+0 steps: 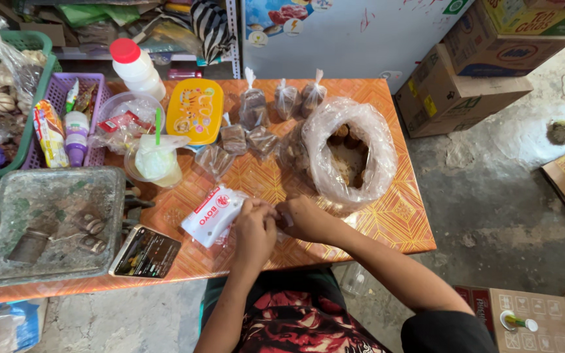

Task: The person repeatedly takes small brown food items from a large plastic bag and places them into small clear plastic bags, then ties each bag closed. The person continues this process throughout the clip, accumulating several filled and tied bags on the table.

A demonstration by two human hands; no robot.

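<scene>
My left hand (254,230) and my right hand (303,218) meet over the near edge of an orange patterned table (400,222). Both hands pinch a small clear plastic bag (278,216) between them. A white packet with red print (213,215) lies just left of my left hand, touching it. Beyond my right hand stands a large open clear sack of brown lumps (349,151). Several small filled, tied bags (254,108) lie behind it.
A grey metal scale pan (50,222) and a phone (145,252) sit at left. Behind are a drink cup with green straw (155,160), a yellow lidded box (195,110), a white bottle (136,67), baskets and cardboard boxes (472,72).
</scene>
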